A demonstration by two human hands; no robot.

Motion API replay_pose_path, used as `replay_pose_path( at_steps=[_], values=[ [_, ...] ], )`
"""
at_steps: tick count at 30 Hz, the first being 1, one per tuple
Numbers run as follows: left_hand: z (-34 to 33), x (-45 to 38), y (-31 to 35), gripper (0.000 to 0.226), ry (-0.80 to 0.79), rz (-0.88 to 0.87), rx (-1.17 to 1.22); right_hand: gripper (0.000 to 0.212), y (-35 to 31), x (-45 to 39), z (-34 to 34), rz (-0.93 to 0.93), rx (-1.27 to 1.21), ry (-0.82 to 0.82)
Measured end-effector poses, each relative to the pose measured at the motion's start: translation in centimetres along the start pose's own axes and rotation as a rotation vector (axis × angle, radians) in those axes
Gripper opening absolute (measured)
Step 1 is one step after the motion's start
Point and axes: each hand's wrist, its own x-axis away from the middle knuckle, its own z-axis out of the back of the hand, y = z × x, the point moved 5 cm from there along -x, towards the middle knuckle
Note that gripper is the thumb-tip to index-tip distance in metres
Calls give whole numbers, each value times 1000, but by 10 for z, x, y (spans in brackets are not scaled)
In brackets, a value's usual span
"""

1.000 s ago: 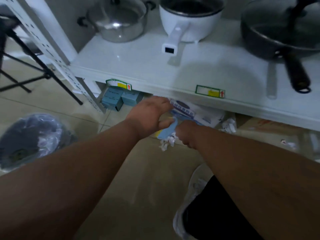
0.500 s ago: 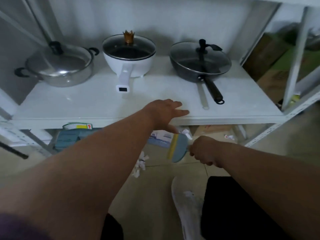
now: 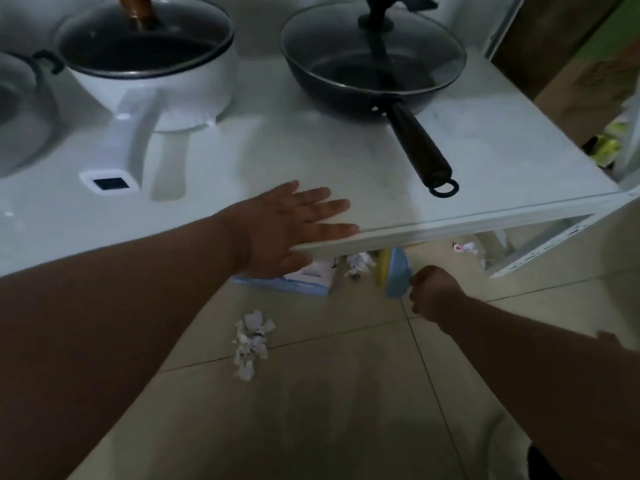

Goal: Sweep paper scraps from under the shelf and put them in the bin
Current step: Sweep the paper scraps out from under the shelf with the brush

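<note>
Left hand (image 3: 294, 225) lies flat, fingers straight, on the shelf's (image 3: 450, 168) front edge, bracing. Right hand (image 3: 434, 292) is clenched round a blue brush (image 3: 398, 275) just under that edge. Mid-sweep, I reckon: one scrap pile (image 3: 251, 341) sits out on the floor, more scraps (image 3: 358, 265) beside the brush need dragging out. Bin's not visible.
</note>
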Motion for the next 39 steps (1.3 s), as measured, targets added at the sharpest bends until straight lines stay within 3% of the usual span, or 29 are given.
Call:
replay_pose_path(
  at_steps=[6, 8, 10, 15, 18, 23, 29, 32, 35, 39],
  values=[
    [-4, -1, -1, 72, -7, 16, -36, 23, -14, -48, -15, 291, 352, 83],
    [-4, 0, 2, 71, 5, 22, -88, 20, -19, -57, -20, 480, 424, 154],
    [-1, 0, 3, 70, 23, 17, -103, 14, -19, -63, -28, 544, 431, 178],
    [0, 1, 2, 69, 68, 10, -54, 24, -7, -67, -46, 426, 363, 113],
    [0, 1, 2, 68, 109, 7, -32, 30, -3, -65, -54, 489, 363, 117],
    [-3, 0, 0, 66, 84, 11, 93, 22, -15, -63, -57, 568, 335, 92],
    [1, 1, 5, 65, 54, 49, 113, 27, -48, -63, -27, 733, 402, 268],
    [-5, 4, 20, 70, 36, 169, -26, 15, -53, -59, -27, 838, 334, 269],
    [-14, 2, 42, 74, 41, 373, -150, 27, -50, -63, -31, 774, 214, 344],
    [-23, -4, 50, 73, 135, 564, -198, 39, -46, -78, -51, 707, 295, 289]
  ],
)
